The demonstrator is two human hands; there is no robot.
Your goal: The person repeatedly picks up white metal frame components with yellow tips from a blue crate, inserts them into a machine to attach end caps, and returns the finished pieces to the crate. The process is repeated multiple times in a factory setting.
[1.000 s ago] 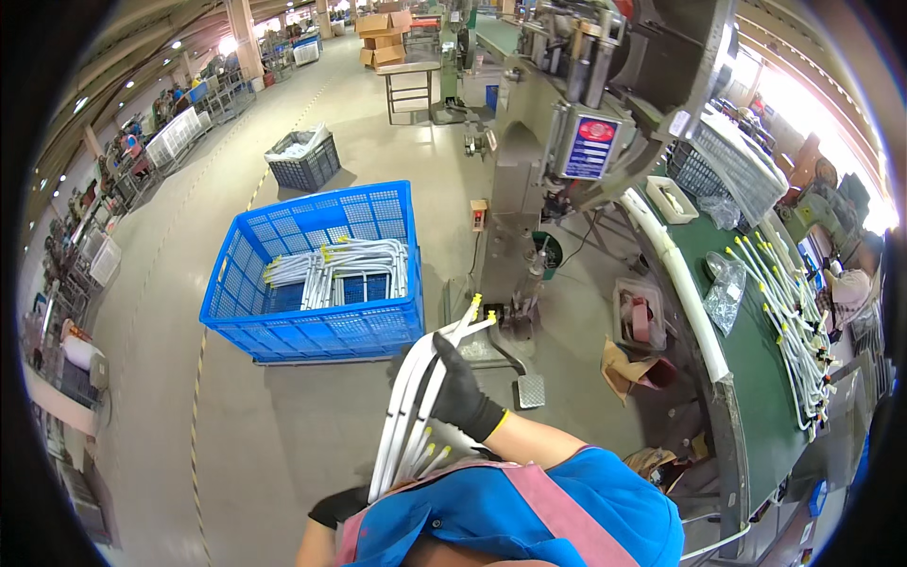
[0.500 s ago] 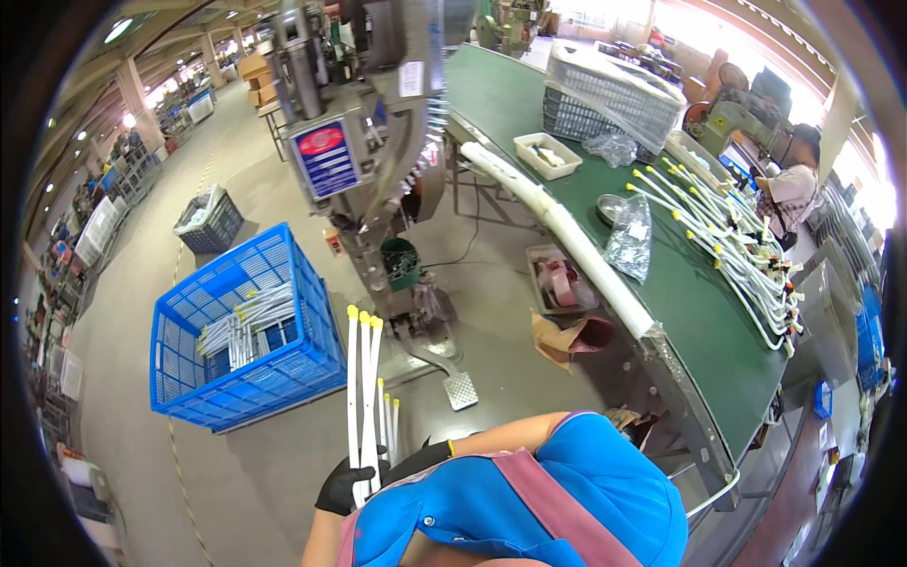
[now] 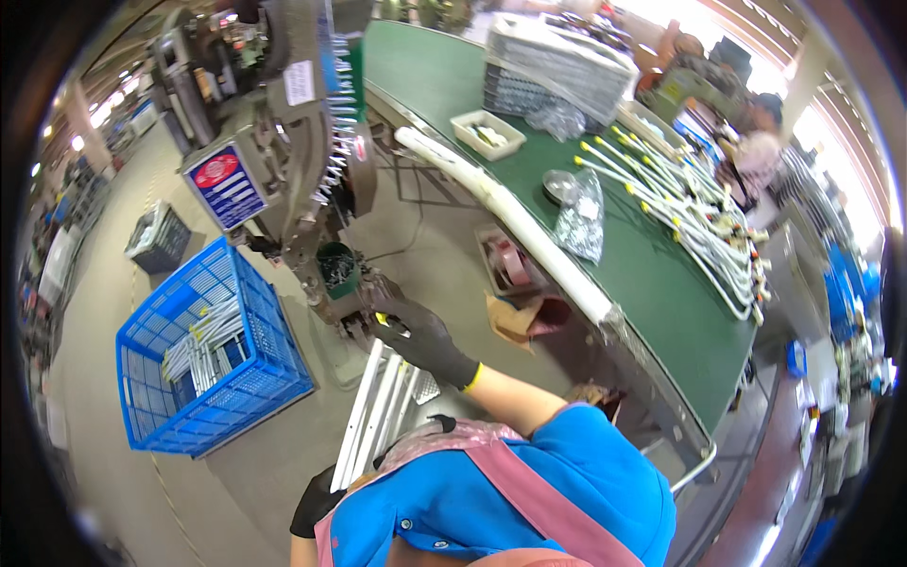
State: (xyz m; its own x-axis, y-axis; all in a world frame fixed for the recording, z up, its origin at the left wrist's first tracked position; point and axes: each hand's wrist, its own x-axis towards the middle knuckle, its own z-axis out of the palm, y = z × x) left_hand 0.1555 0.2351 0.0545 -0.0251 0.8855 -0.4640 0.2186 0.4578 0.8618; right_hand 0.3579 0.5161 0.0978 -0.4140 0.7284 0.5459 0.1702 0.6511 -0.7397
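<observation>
My left hand, in a black glove, sits low at my left side, closed around the lower end of a bundle of white tubes. The bundle slants up toward the foot of a grey machine. My right hand, also black-gloved, reaches forward to the bundle's upper end. Its fingers are closed on a yellow-capped tube tip beside the machine's base. A small green bucket stands just above that hand.
A blue plastic crate holding more white tubes stands on the floor to my left, with a dark crate beyond it. To my right, a long green table carries yellow-capped tubes, plastic bags, a white tray and a wire basket. Another person is at its far side.
My view has swung from the blue crate toward the machine and green table. The tube bundle has come with me, and my right hand has reached out to its upper end by the machine.
</observation>
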